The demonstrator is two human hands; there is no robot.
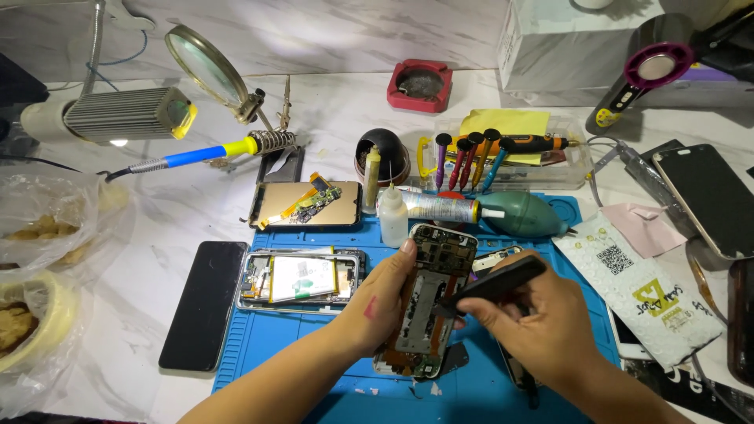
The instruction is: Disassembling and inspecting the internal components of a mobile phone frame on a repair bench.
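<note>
While left hand (382, 302) grips opened phone (428, 298) – right hand (542, 322) presses black tool (495, 283) onto it.

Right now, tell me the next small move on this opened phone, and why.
Probably ease the black tool in the right hand a little further under the part at the frame's middle; its tip already sits there, and the left hand steadies the opened phone.

Place: phone-repair workbench in a small workshop.
Surface: blue repair mat (267, 345) on a marble-look bench top (157, 220).
Tools: soldering iron (196, 154), magnifier on a clip stand (206, 64), rack of precision screwdrivers (471, 157), hot-air blower (652, 67).
Workpieces: opened phones (302, 276), loose circuit boards (314, 196), spare screens (206, 302).
</note>
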